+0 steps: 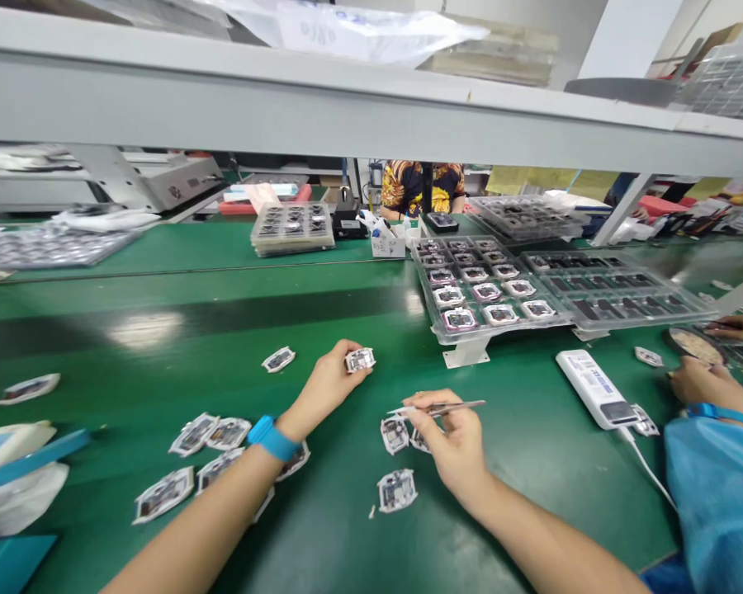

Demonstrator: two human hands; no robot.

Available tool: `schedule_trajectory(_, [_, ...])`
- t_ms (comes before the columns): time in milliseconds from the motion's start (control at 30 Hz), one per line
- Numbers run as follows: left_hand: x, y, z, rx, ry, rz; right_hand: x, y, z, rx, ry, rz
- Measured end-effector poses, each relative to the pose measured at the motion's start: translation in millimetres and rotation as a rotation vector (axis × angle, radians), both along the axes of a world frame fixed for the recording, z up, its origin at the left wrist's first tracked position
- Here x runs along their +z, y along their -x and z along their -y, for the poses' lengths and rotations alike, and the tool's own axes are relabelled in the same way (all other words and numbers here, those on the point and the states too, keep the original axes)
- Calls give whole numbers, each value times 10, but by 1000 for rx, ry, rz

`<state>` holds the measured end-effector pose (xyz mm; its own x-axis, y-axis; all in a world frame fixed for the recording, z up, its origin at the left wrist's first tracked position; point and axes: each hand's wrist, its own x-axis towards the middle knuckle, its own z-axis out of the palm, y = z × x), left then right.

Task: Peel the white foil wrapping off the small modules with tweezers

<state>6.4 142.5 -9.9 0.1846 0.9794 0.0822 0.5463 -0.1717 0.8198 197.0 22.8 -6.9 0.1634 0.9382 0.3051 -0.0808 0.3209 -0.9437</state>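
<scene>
Between the thumb and fingers of my left hand (328,381) is a small white-framed electronic module (360,360), raised a little over the green work surface. A blue band circles that wrist. My right hand (451,441) grips metal tweezers (446,407), their tips pointing left. Just under the tips lies another module (395,435), with one more partly hidden behind my right fingers. Closer to me rests a separate module (397,491), a tiny white scrap (372,511) beside it. Several more modules (228,433) lie around my left forearm, some covered by it.
Clear trays (501,330) of modules stand on brackets ahead on the right. A white handheld device (594,388) with a cable lies right of me. A co-worker's hands (712,384) are at the far right. A shelf beam (371,124) crosses above.
</scene>
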Motion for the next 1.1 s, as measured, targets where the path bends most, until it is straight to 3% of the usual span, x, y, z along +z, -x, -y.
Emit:
schedule_trajectory(200, [206, -3, 758, -97, 261, 275, 52, 13, 49, 42, -11, -9])
schedule_trajectory(300, [297, 10, 1071, -17, 560, 538, 55, 34, 83, 146, -25, -25])
schedule_trajectory(400, [310, 37, 1246, 59, 667, 632, 61, 56, 105, 240, -60, 8])
schedule_trajectory(667, [250, 116, 1373, -5, 729, 665, 60, 117, 94, 336, -179, 152])
schedule_trajectory(967, [246, 84, 1392, -69, 680, 612, 29, 154, 93, 297, -236, 180])
schedule_trajectory(1100, [206, 31, 1422, -62, 633, 603, 26, 155, 106, 300, -359, 301])
